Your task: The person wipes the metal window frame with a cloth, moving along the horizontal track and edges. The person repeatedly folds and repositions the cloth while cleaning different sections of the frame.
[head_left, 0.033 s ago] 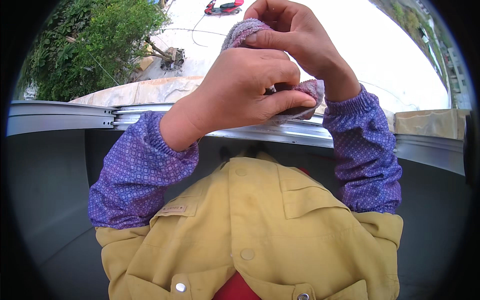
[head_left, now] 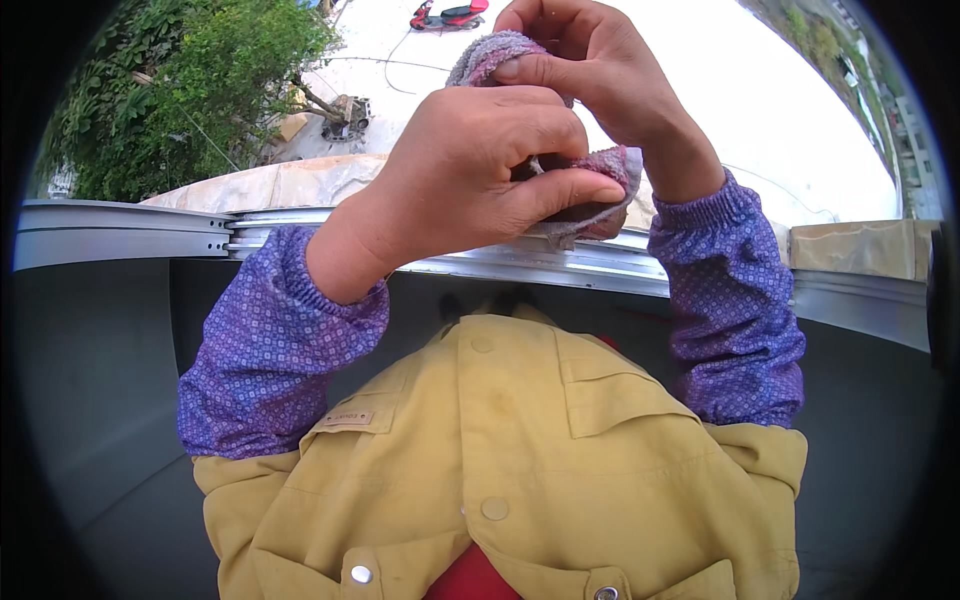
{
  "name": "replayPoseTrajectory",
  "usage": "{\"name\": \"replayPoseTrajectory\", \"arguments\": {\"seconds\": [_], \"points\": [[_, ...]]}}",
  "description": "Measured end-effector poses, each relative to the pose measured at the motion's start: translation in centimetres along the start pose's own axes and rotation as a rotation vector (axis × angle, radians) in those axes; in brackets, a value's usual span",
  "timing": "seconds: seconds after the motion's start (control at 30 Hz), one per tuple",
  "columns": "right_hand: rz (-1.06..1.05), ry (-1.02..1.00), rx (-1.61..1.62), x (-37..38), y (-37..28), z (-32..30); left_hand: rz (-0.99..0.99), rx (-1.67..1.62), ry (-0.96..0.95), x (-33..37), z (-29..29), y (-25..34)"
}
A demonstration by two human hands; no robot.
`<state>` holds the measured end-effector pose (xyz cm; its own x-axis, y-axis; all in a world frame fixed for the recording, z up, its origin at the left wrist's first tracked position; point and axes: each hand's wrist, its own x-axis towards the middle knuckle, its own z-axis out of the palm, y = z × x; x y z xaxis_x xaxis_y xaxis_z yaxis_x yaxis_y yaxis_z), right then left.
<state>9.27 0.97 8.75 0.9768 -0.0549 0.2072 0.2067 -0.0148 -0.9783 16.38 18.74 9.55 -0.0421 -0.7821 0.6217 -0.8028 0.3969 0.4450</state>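
A grey and pink terry cloth is bunched between my two hands, above a metal window track. My left hand grips its lower part, thumb laid along the fold and fingers curled over. Farther out, my right hand pinches the upper part between thumb and fingers. The middle of the cloth is hidden behind my left hand. Purple patterned sleeve covers reach to both wrists.
The silver window track runs across in front of me, with a pale stone ledge beyond it. Outside and below are a leafy tree, a red scooter and bright pale ground.
My left hand has shifted slightly left and up with the lower part of the cloth. My right hand has moved a little to the right, still pinching the upper part.
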Motion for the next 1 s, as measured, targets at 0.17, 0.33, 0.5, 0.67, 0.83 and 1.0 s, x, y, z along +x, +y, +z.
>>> {"name": "replayPoseTrajectory", "arguments": {"seconds": [0.17,0.33,0.5,0.67,0.83,1.0], "points": [[-0.13,0.226,0.086,0.8,-1.5,-0.3,-0.077,-0.17,0.238,-2.0,-5.3,-2.5],[-0.298,0.254,0.14,2.4,-3.4,1.3,-0.188,-0.177,0.346,-6.1,-11.5,-4.6],[-0.377,0.214,0.082,2.7,-4.0,3.7,-0.258,-0.337,0.539,-7.2,-13.4,-5.0],[-0.219,0.323,-0.223,4.8,-1.9,0.8,-0.331,-0.403,0.457,-8.6,-18.4,-6.6],[-0.142,0.128,-0.187,5.4,-0.9,7.7,-0.475,-0.349,0.43,-11.3,-19.2,-6.6],[0.108,0.01,-0.07,2.2,3.4,9.7,-0.766,-0.365,0.391,-12.1,-15.1,-7.1]]}}
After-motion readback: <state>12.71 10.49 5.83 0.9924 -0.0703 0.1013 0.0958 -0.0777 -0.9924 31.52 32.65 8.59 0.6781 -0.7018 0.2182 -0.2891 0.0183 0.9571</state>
